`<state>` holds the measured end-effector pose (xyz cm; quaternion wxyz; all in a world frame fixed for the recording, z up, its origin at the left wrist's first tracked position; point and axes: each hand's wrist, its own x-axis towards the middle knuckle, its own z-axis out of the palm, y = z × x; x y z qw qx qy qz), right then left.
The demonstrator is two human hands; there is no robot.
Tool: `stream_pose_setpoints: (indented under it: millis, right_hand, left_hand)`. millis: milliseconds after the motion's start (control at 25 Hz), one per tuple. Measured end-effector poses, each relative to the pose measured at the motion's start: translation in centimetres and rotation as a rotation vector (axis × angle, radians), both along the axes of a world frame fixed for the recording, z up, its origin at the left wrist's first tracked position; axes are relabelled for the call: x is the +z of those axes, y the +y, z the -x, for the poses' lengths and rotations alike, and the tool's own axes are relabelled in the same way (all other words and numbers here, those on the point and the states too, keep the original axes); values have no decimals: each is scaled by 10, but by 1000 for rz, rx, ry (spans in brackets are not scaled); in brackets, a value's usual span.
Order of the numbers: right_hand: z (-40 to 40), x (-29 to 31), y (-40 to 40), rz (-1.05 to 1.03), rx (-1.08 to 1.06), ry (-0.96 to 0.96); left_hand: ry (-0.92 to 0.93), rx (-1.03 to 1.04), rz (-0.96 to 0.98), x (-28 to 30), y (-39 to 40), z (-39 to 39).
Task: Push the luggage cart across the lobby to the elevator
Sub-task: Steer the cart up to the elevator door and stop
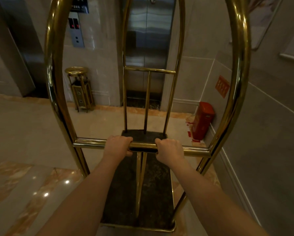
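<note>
Where the two bare forearms reach forward from the bottom edge, we note the left hand (pixel 117 145) and the right hand (pixel 170 151) side by side on the crossbar (pixel 194 151) of the luggage cart (pixel 240 68), near its middle and a little apart. Both hands: fingers (pixel 125 138) curled over the top of the bar and pressed together, wrapping it; thumbs tucked under. Grip looks closed on both sides.

Below the hands, the cart's dark carpeted deck (pixel 158 188) runs away from us, brass-edged, bare of bags. A thin brass upright drops from the crossbar to the deck between the hands. The near brass arch rises on either side and leaves the top of the view. At the far end of the deck we see the second, narrower arch (pixel 174 77) with its own crossbar and centre post.

Floor (pixel 23 126): polished pale stone with an orange marble border, ceiling lights reflected at lower left.

Beyond the cart, directly ahead, the elevator (pixel 148 40) — steel doors closed, centre seam visible. The cart's far end stands just short of the threshold. Left of the door: a call panel (pixel 76 29) with red lit displays, and under it a brass ashtray stand (pixel 80 89) against the wall. Right corner: a red bin (pixel 203 122) on the floor, a red sign (pixel 222 86) on the wall above it.
</note>
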<state>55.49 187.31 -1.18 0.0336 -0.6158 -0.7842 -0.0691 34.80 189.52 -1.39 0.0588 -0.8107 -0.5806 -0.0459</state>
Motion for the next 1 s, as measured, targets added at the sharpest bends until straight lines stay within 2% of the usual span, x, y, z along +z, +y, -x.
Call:
stream_pose_setpoints:
  millis: [400,1000]
  right_hand:
    - [-17,-7,151,-72,-17,-37]
    - [-45,-4,349,-34,-12,25]
  left_hand:
    - [29,-21,-63,-13,160,-12]
    - [13,-82,-14,-12,363,-38]
